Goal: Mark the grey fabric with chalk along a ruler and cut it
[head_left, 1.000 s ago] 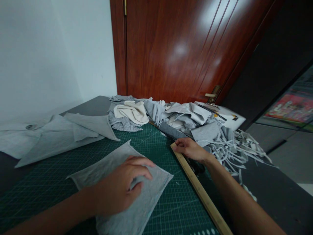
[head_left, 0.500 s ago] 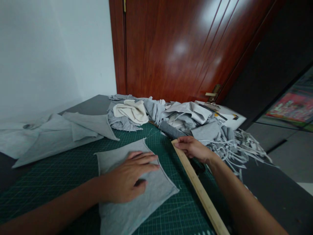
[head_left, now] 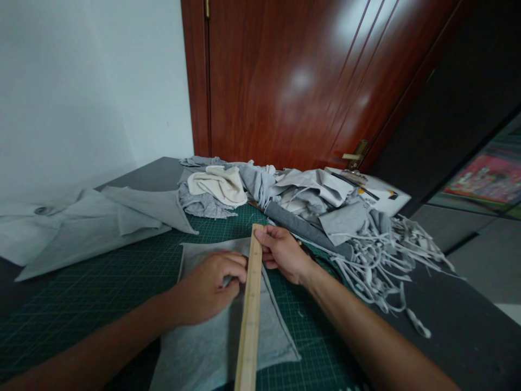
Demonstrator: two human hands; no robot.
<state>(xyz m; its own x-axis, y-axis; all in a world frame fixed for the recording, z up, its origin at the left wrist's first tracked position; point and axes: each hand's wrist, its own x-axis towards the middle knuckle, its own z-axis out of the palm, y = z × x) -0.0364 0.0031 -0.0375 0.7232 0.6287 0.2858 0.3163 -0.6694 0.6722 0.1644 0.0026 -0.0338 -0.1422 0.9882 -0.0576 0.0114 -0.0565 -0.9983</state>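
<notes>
My right hand [head_left: 285,252] grips the far end of a pale wooden ruler [head_left: 252,304], thumb on top and fingers along its right side. The ruler lies lengthwise over a grey fabric piece [head_left: 199,347] with rolled edges, on a green gridded cutting mat [head_left: 101,304]. On the fabric, just left of the ruler, rests my left hand [head_left: 211,285]. Its fingers are bent, with a gap between thumb and forefinger, and the tips reach the ruler's left edge. Part of the fabric is hidden under the ruler and left hand.
Grey fabric pieces [head_left: 122,222] lie at the left. Behind the mat is a heap of grey and white cloth [head_left: 301,187] with a cream cloth [head_left: 217,184]. Thin fabric strips [head_left: 378,266] tangle at the right. A white box [head_left: 391,198] stands near the wooden door [head_left: 285,81].
My right hand has brought the ruler leftward, over the fabric. The fabric has turned and shifted slightly. My left hand's fingers, flatter before, have drawn back and bent.
</notes>
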